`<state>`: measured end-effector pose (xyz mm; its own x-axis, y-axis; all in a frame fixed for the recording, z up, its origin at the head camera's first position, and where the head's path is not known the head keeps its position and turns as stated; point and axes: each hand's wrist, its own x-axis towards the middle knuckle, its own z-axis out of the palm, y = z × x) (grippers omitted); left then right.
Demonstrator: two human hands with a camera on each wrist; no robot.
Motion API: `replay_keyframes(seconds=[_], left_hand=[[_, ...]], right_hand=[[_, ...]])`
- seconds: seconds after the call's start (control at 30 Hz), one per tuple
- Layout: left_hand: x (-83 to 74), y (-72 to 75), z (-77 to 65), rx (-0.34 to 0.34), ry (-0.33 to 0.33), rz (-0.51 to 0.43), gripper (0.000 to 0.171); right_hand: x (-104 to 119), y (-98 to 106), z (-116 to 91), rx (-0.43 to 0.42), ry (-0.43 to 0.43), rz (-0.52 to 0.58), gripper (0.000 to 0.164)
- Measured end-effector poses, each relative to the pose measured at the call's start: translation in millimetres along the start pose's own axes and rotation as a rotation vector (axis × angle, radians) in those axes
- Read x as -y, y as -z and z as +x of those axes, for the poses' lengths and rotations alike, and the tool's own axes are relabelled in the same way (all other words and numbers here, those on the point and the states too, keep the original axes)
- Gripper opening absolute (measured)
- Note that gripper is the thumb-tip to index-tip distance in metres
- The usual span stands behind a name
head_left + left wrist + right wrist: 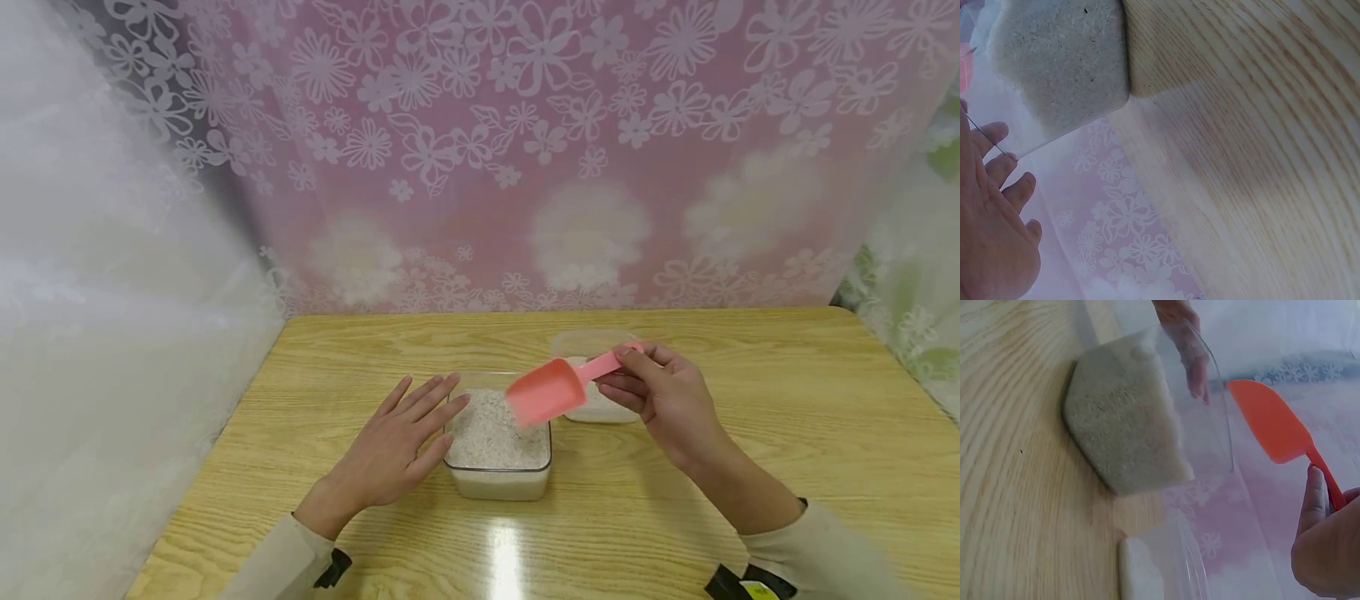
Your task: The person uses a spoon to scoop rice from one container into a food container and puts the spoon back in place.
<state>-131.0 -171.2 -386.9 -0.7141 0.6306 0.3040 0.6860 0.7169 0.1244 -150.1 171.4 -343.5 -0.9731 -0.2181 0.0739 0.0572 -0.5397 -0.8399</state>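
Observation:
A clear square container [498, 485] of rice [491, 429] stands on the table. My left hand [393, 450] lies at its left rim, fingers straight and spread, touching the edge. My right hand [671, 400] pinches the handle of a pink scoop [546, 390] and holds it above the container's right side, tilted with the blade toward the left. No rice shows in the scoop's bowl. From the right wrist view, the scoop [1272, 422] is clear of the container wall [1207, 444]. Through the clear side, the rice [1066, 62] comes partway up.
Behind the scoop and right hand sits a smaller translucent container [600, 414] with white contents, partly hidden. The wooden table [337, 358] meets a pink flowered curtain [480, 208] at its back edge. Pale sheeting [135, 292] hangs on the left.

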Motion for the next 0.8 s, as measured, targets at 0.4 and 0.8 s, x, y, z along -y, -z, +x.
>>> replay_keyframes(seconds=[0.4, 0.8], left_hand=[[1.1, -2.6, 1.4, -0.007, -0.013, 0.011, 0.049], [1.3, -3.1, 1.3, 0.002, -0.004, 0.009, 0.049]], right_hand=[[-24.8, -17.1, 0.0, -0.019, -0.014, -0.300, 0.024], [-42.2, -30.9, -2.0, 0.078, -0.091, -0.425, 0.024]])
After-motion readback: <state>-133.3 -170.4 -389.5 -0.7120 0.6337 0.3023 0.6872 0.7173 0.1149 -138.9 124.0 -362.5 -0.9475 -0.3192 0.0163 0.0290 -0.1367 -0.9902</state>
